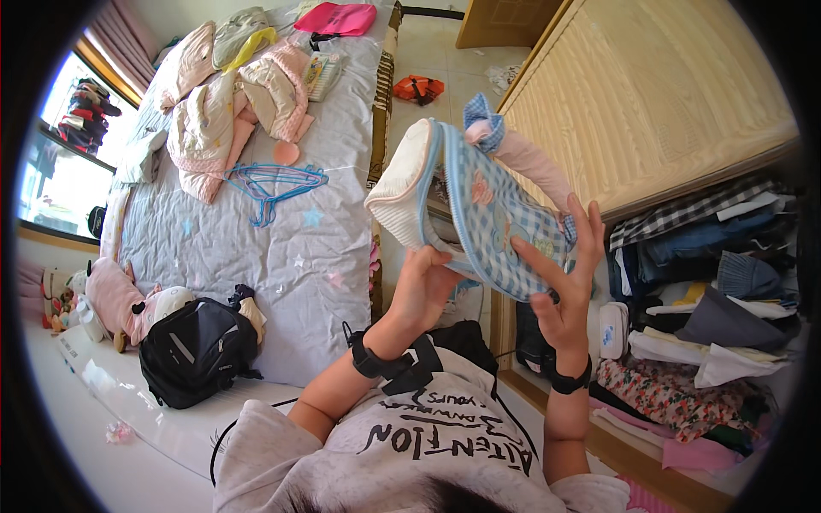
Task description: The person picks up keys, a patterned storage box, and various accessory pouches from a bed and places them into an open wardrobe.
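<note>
A blue-and-white checked zip bag (505, 214) with a white ribbed side panel (402, 184) is up in front of me, tilted. Its blue zipper is undone, and a gap shows between the two sides; what lies inside is hard to make out. A padded pink handle (534, 164) with a checked bow arches over the far side. My left hand (423, 286) grips the bag's lower edge near the zipper. Against the checked face rests my right hand (564, 295), its fingers spread and stretched out, touching the bag near its right end.
On the bed (282, 299) at left lie blue hangers (269, 188), a pink padded jacket (205, 128) and a black backpack (197, 350). Folded clothes (684, 342) fill an open wardrobe compartment on the right, below a wooden door (650, 85). An orange bag (419, 89) lies on the floor.
</note>
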`<state>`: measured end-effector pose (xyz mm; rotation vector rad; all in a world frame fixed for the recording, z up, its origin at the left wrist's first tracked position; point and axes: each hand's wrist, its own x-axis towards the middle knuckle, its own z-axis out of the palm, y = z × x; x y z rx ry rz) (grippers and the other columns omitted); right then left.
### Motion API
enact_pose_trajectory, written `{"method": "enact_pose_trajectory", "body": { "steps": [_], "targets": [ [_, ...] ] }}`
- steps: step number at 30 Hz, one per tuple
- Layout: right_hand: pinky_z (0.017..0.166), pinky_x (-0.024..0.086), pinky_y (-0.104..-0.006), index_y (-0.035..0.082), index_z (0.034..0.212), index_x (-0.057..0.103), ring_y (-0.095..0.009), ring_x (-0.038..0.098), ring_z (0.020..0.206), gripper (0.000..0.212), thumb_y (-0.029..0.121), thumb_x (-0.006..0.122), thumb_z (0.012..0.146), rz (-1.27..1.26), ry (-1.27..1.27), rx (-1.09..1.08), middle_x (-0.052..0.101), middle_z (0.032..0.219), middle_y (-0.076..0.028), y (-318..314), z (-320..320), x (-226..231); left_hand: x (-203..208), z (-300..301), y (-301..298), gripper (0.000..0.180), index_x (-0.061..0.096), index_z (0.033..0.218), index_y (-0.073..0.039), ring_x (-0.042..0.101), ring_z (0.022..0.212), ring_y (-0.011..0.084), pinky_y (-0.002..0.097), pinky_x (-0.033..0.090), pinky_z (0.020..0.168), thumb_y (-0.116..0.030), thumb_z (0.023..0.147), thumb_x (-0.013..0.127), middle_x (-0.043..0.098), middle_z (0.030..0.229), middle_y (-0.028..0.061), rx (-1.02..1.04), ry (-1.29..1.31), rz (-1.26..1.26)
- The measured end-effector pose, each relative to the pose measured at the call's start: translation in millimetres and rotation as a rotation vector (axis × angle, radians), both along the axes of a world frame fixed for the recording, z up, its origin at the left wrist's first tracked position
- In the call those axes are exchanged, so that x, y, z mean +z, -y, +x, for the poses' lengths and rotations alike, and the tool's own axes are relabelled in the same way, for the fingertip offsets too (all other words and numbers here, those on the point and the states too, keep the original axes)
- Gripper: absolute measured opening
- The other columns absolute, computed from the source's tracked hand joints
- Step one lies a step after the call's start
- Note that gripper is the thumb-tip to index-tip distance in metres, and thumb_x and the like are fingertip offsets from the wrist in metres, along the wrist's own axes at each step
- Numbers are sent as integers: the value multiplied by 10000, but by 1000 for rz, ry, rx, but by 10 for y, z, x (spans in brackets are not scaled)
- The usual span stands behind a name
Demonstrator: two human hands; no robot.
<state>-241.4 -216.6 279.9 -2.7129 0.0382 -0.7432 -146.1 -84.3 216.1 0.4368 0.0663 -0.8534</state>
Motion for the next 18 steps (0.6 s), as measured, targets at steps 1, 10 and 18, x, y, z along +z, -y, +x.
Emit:
{"method": "enact_pose_trajectory", "body": {
  "steps": [1, 10, 18],
  "targets": [
    [938, 93, -479, 189, 1032, 546, -368, 150, 1163, 436, 498, 470, 734, 5, -13, -3, 221, 1271, -166, 10, -1, -27, -17, -1, 8, 382, 346, 1066, -4, 480, 943, 242, 409, 394, 785, -36, 685, 356, 470, 1038, 128, 3, 10, 31],
    [966, 132, -379, 45, 1270, 99, -251, 128, 1203, 949, 482, 631, 617, 1082, 493, -184, 111, 1305, -121, 28, 48, -412, -63, 4, -18, 362, 388, 1063, 1, 481, 936, 222, 407, 382, 805, -57, 708, 358, 478, 1038, 111, -41, -6, 25],
    [896, 260, -273, 8, 1167, 324, -156, 354, 1061, 594, 177, 622, 682, 1447, 101, -73, 388, 1125, -72, 109, 26, -515, -259, 165, -28, 418, 335, 1177, -30, 433, 1026, 176, 326, 351, 862, -249, 825, 387, 408, 1173, 64, -172, 180, 143]
  ]
}}
